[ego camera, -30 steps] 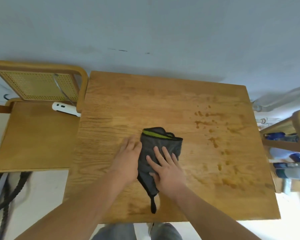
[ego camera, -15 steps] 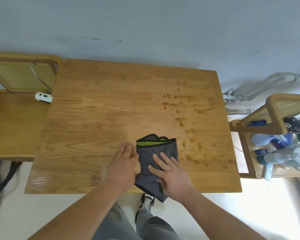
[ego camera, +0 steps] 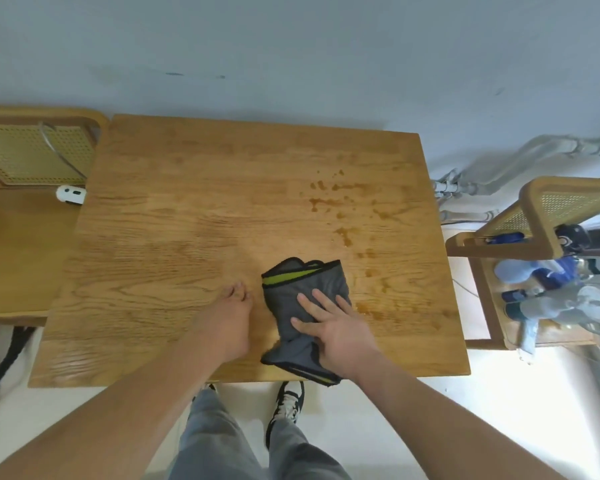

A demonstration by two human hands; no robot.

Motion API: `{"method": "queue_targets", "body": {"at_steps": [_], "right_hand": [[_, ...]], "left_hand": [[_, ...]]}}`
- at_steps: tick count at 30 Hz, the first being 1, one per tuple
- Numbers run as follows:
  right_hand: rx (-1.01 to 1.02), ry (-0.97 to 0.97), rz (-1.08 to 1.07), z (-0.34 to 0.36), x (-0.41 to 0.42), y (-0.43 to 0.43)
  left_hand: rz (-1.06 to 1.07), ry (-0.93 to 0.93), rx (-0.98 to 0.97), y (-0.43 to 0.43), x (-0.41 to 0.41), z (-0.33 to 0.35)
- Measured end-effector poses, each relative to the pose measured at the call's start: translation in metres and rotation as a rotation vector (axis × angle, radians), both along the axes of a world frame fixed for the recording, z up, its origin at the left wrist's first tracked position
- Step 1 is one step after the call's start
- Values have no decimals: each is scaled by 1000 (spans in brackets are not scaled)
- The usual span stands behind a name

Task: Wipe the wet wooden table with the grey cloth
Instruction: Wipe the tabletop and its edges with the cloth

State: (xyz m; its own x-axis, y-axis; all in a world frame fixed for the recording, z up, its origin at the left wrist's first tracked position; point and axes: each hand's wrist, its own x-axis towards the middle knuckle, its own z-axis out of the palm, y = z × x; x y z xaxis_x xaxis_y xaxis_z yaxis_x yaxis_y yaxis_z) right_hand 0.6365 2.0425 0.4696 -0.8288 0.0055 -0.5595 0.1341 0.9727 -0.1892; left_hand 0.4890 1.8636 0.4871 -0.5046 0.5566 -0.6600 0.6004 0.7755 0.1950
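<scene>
A folded grey cloth (ego camera: 291, 299) with a green and black edge lies on the wooden table (ego camera: 187, 220), near its front edge. My right hand (ego camera: 333, 323) presses flat on the cloth's right side with the fingers spread. My left hand (ego camera: 231, 317) rests on the bare wood just left of the cloth, fingers together, apart from the fabric. Dark wet spots (ego camera: 343, 209) and a wet smear (ego camera: 374, 310) mark the table's right half.
A wooden cane-backed chair (ego camera: 25, 216) stands at the left with a white device (ego camera: 70, 194) on its seat. Another chair (ego camera: 541, 244) at the right holds spray bottles (ego camera: 548, 299) and blue items. My legs and shoes show below the table's front edge.
My left hand has come off the cloth's left edge and now lies beside it. The cloth and my right hand stay near the front edge. The view has shifted a little.
</scene>
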Motion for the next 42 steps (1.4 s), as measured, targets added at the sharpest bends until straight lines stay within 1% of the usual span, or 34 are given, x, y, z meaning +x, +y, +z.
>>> {"method": "queue_targets", "body": {"at_steps": [2,3,4,5,6,7,8,10,12,14,16,17,20,21,23,25,27,28,30,32,34,36,38,40,41,42], "right_hand": [[-31,20,-37,5,13,17],[-102,63,-99,4,22,20],[-191,137,-193,4,34,21],[-266,235,-314,4,48,21],[-308,338,-462,4,64,22],[-307,416,-615,3,80,27],[-263,447,-753,0,96,35],[-107,390,-951,-5,123,59],[27,261,-1093,-12,144,87],[54,100,-1194,-18,155,107],[13,-28,-1238,-22,158,114],[-8,-56,-1256,-23,158,115],[26,-96,-1240,-26,155,115],[37,-114,-1241,-26,153,117],[43,-149,-1257,-22,148,118],[59,-181,-1269,-17,141,118],[73,-217,-1280,-13,133,119],[79,-235,-1286,-11,130,119],[83,-248,-1296,-8,125,118],[81,-242,-1312,-5,125,116],[84,-255,-1300,-2,125,114],[82,-256,-1298,0,123,116],[73,-263,-1296,4,121,117],[64,-266,-1298,5,119,119],[61,-264,-1299,5,119,120],[59,-265,-1294,4,120,120]], "left_hand": [[40,120,159,21,11,13],[9,165,250,33,22,16],[-55,171,319,42,35,16],[-137,133,344,51,51,12],[-210,78,325,57,67,7],[-261,37,270,63,83,-1],[-298,30,205,67,95,-10],[-369,99,103,71,106,-26],[-460,170,93,71,98,-35],[-471,184,96,68,75,-36],[-348,165,91,65,57,-34],[-284,171,84,66,57,-33],[-158,203,85,73,93,-29],[-169,193,87,77,107,-26],[-286,174,78,77,125,-23],[-403,157,85,75,118,-19],[-453,174,123,72,95,-20],[-436,188,150,72,81,-22],[-308,225,201,67,60,-29],[-205,266,199,62,60,-30],[-169,261,155,62,76,-29],[-220,232,139,67,94,-26],[-390,178,155,76,102,-24],[-582,144,170,86,90,-23],[-620,156,186,91,78,-24],[-597,187,208,93,67,-26]]}}
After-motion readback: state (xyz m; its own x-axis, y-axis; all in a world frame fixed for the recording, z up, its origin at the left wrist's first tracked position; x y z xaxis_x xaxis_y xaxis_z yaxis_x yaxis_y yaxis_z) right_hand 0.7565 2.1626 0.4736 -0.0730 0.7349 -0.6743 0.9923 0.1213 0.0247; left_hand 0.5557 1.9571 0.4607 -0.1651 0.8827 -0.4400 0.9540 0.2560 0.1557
